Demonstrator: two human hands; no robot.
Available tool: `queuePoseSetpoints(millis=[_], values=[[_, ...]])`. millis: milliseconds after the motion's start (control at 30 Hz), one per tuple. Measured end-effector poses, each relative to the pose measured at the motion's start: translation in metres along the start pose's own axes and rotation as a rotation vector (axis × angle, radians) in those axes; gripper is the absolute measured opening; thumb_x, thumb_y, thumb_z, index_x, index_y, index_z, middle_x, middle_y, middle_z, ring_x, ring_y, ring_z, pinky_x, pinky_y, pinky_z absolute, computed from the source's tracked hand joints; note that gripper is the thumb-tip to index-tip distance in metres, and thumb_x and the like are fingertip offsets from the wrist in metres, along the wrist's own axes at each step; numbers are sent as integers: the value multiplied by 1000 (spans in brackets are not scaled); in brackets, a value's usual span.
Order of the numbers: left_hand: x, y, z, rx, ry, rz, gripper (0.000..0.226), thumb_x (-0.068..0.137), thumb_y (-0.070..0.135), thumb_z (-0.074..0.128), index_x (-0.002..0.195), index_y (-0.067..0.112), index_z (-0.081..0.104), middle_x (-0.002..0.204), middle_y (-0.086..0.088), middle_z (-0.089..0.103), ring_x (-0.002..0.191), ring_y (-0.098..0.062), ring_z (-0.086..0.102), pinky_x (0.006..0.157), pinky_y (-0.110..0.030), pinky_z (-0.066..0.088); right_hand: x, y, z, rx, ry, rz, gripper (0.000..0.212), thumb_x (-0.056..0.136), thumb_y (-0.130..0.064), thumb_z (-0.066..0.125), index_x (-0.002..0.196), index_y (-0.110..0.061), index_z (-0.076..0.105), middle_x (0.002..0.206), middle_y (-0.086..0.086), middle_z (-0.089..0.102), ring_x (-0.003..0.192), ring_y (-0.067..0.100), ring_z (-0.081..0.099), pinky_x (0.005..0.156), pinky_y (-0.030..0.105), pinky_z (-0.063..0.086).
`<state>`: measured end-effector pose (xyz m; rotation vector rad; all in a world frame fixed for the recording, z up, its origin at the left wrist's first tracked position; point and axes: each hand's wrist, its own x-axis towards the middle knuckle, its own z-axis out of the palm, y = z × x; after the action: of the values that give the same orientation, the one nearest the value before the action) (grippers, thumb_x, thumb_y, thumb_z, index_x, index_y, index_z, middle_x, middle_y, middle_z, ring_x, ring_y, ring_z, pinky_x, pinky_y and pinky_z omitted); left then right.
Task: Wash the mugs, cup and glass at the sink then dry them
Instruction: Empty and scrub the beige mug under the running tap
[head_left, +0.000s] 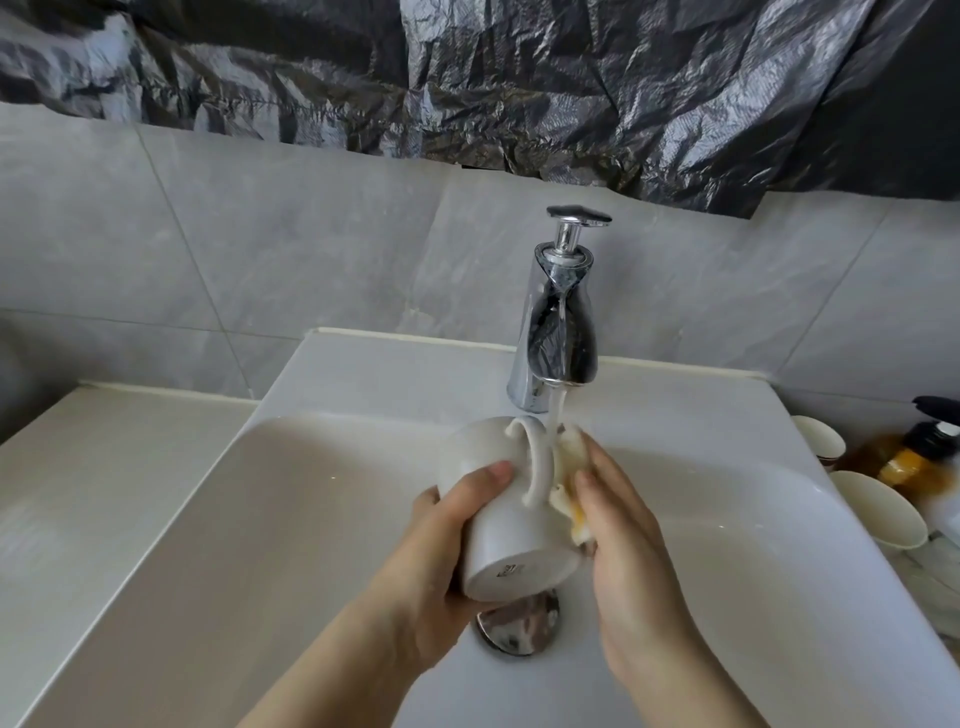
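Observation:
A white mug (501, 512) lies on its side over the sink basin (291, 519), base toward me, handle up. My left hand (441, 551) grips it around the body. My right hand (618, 535) presses a yellow-white sponge (569, 488) against the mug beside the handle. Water runs from the chrome faucet (556, 332) onto the handle and sponge. Two pale cups (878, 512) (818, 436) rest at the sink's right edge.
The chrome drain (519, 626) sits under the mug. An amber pump bottle (914, 457) stands at the far right behind the cups. A beige counter (88, 467) lies left of the basin. Grey tiles and black plastic sheeting cover the wall behind.

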<state>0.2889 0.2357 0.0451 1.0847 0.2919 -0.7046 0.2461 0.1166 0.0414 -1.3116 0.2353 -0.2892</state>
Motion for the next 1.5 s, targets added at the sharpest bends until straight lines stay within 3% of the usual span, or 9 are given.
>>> queuePoseSetpoints(millis=[233,367,567,800,933,1033,1133,1400,1500], values=[[-3,9,-7,47,-190,65,37,65,45,60,87,19,74,80,-10,71,65,-21,69,71,-39,53,-5,5,10,-151,-86,-44,29,93,-28,51,118,-42,58,124,-25,60,112,-10,54,83,7,41],[-2,2,1,73,-230,42,35,63,43,65,87,18,74,85,-12,70,71,-25,67,71,-39,51,1,-1,1,-54,43,19,32,96,-23,45,113,-43,63,112,-20,67,102,4,61,79,22,43],[1,4,-7,31,-166,65,33,72,42,52,66,17,72,74,-9,67,64,-22,65,71,-37,49,-11,0,13,-96,-39,-94,31,90,-11,60,82,-38,74,119,-28,58,110,-20,49,78,0,40],[-2,10,5,68,-193,97,33,86,44,48,84,20,71,79,-6,69,68,-21,65,66,-33,49,-5,1,13,-80,28,-49,31,100,-28,42,125,-43,54,124,-24,59,119,-2,53,103,29,43],[5,17,4,81,-205,27,36,83,44,50,100,18,68,90,-8,68,77,-23,65,66,-33,53,-2,3,21,-403,11,-236,30,92,-31,50,115,-50,43,131,-34,33,132,-9,29,111,17,23],[5,17,-1,42,-241,-17,51,64,46,60,103,13,66,87,-11,68,72,-25,67,61,-36,55,18,-9,15,-284,137,-87,20,94,-35,47,111,-38,56,115,-19,59,106,1,55,89,26,47],[4,16,-8,6,-255,-72,56,57,49,61,97,10,68,84,-13,68,69,-27,66,62,-37,55,17,-12,10,-249,206,25,32,95,-36,42,67,-24,50,60,-14,57,58,7,52,51,21,37],[3,12,-10,-161,-211,-81,63,79,65,49,107,12,69,95,-13,71,79,-30,68,72,-42,52,6,-11,2,-456,264,-98,37,95,-33,45,62,-16,47,52,-12,52,54,5,45,61,30,42],[-1,5,-1,10,-146,58,63,64,49,73,116,17,59,104,-13,63,84,-29,67,60,-40,54,6,-9,-2,-476,310,-53,40,95,-36,45,59,-18,48,49,-10,51,56,9,47,62,31,43]])
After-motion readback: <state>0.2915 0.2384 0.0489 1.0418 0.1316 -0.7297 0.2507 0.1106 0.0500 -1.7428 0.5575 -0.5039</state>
